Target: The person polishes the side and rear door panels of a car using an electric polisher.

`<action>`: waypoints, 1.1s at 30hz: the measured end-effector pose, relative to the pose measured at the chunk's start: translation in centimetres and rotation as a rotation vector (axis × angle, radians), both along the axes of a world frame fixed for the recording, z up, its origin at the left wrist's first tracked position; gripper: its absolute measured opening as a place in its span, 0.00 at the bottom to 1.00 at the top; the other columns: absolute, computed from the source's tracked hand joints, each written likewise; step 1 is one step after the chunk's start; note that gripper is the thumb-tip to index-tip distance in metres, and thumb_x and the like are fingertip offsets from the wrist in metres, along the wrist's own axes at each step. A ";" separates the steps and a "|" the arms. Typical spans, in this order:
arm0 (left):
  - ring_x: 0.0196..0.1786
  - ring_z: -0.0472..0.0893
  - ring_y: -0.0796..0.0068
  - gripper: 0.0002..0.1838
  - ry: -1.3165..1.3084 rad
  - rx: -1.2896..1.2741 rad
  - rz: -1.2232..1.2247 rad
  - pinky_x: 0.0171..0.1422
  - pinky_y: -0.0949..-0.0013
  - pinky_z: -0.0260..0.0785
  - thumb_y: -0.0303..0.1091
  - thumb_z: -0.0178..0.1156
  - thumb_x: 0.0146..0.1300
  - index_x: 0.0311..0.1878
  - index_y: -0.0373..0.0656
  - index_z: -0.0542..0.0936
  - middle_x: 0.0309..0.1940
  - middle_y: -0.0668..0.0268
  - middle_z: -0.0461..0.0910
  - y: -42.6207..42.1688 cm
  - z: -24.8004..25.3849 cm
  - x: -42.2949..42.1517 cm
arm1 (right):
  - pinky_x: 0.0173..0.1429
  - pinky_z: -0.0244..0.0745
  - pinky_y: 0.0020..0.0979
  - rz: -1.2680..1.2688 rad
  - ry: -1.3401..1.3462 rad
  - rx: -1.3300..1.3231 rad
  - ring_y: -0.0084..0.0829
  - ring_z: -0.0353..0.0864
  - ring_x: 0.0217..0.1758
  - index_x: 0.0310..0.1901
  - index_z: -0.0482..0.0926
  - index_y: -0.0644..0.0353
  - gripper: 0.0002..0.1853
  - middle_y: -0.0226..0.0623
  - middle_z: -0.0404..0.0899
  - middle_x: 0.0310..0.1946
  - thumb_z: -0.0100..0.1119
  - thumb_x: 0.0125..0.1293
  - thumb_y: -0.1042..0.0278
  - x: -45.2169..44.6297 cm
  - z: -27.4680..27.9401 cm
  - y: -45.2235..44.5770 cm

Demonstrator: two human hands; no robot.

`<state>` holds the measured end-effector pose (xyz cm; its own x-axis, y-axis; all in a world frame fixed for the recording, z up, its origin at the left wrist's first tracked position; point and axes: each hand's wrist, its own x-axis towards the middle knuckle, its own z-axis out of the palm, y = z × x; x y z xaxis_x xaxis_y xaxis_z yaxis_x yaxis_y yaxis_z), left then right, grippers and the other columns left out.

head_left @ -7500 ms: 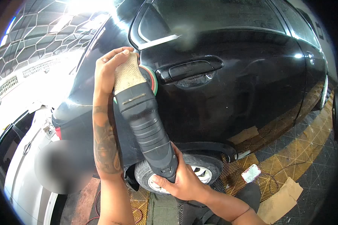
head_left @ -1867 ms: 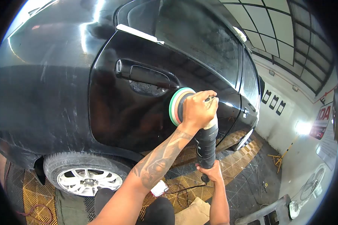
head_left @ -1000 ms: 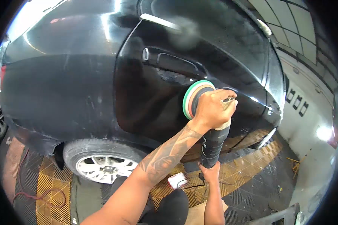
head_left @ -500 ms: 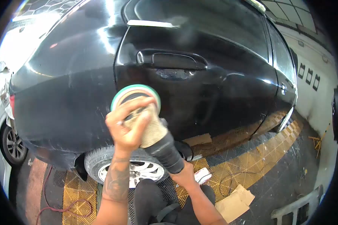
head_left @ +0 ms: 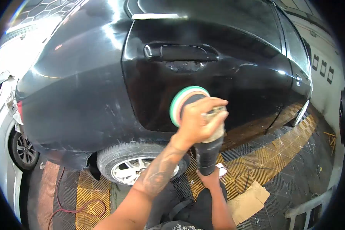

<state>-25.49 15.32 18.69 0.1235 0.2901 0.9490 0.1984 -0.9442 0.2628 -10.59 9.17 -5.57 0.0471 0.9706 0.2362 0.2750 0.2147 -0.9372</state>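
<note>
"Taking the polisher (head_left: 207, 155) as the centre of our dial, how do we find it?"

"We see it tilted near mid-view, its dark body dropping towards six o'clock. At eleven, its round, green-edged pad (head_left: 180, 99) faces the black car door (head_left: 253, 99); we cannot tell how firmly it meets the paint."

"And the grip?"

"The left hand (head_left: 198, 119) curls thumb and fingers around the tan-covered head. At six, the right hand (head_left: 209, 180) clasps the lower end of the body, though we see its fingers only in part."

"What do we have near twelve?"

"The door handle (head_left: 184, 52), with a rough patch (head_left: 186, 66) just below it. Farther up, at eleven, we spot a pale strip (head_left: 155, 16) along the window's lower edge."

"And around the lower half?"

"At five, we have a piece of cardboard (head_left: 249, 203) on the floor. Just beside the right hand, at its two o'clock, a small white object (head_left: 221, 169) shows partly. At eight, we see the white-spoked wheel (head_left: 131, 168) and, farther out, a looped reddish cord (head_left: 80, 210). At nine, well apart, is a light-coloured car (head_left: 2, 161)."
</note>
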 end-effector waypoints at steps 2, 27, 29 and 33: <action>0.46 0.88 0.61 0.20 0.102 -0.154 -0.094 0.55 0.63 0.78 0.32 0.72 0.58 0.54 0.35 0.86 0.44 0.54 0.89 0.4 -0.3 1.3 | 0.51 0.81 0.41 -0.011 0.022 -0.020 0.38 0.88 0.43 0.46 0.82 0.67 0.21 0.44 0.88 0.41 0.79 0.54 0.66 -0.3 -0.5 -0.8; 0.47 0.90 0.58 0.12 0.110 -0.107 0.167 0.58 0.58 0.81 0.27 0.72 0.55 0.44 0.37 0.88 0.43 0.56 0.90 -5.7 -8.1 -5.9 | 0.51 0.82 0.41 0.141 -0.038 -0.037 0.43 0.90 0.44 0.44 0.83 0.66 0.20 0.47 0.89 0.40 0.78 0.52 0.68 -7.1 -11.4 -3.3; 0.46 0.90 0.57 0.12 0.126 -0.130 0.111 0.56 0.58 0.82 0.31 0.73 0.57 0.44 0.39 0.89 0.42 0.57 0.90 -3.8 -9.8 -2.7 | 0.52 0.82 0.41 0.076 0.020 -0.038 0.42 0.89 0.45 0.45 0.83 0.67 0.20 0.45 0.89 0.41 0.79 0.53 0.67 -6.3 -12.4 -3.7; 0.45 0.90 0.56 0.11 0.157 -0.223 0.007 0.53 0.61 0.81 0.31 0.71 0.59 0.44 0.39 0.88 0.43 0.56 0.90 -2.0 -12.8 1.5 | 0.54 0.81 0.42 -0.032 0.198 0.011 0.41 0.88 0.45 0.47 0.81 0.67 0.21 0.44 0.88 0.41 0.79 0.56 0.67 -4.7 -15.2 -4.3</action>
